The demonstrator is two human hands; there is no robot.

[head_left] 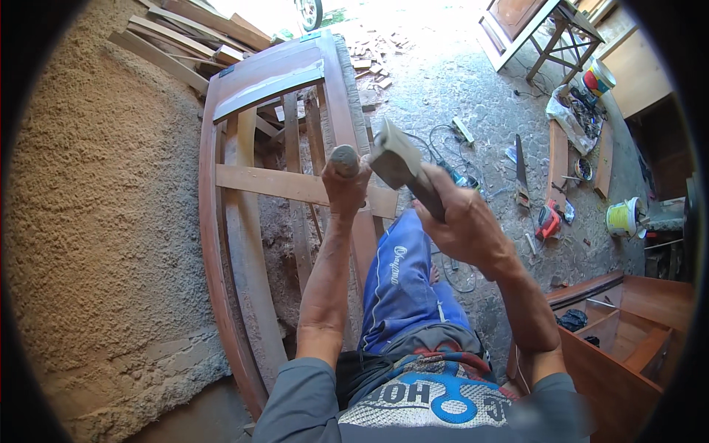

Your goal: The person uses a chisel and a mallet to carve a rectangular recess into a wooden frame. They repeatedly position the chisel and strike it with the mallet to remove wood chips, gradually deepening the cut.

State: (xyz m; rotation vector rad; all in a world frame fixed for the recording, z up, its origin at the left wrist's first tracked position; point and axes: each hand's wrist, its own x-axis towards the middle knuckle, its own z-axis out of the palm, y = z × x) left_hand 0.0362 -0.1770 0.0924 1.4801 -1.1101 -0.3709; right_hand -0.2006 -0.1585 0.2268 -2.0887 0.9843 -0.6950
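My left hand [346, 193] is closed around what looks like a chisel [344, 158]. Its worn, round butt points up at me, and its blade is hidden beneath the fist. My right hand [470, 224] grips the handle of a hammer [397, 161]. The hammer's blocky grey head is raised just right of the chisel's butt, with a small gap between them. Under my left hand lies a reddish wooden frame [338, 100] with a curved end. A pale crosspiece [269, 183] runs across it, and my left fist is over its right part.
Scrap boards [177, 37] are piled beside a sandy wall [111, 184] on the left. On the floor at right lie a handsaw [521, 170], a red power tool [548, 221], cables and buckets [624, 218]. A wooden cabinet [620, 347] stands at lower right.
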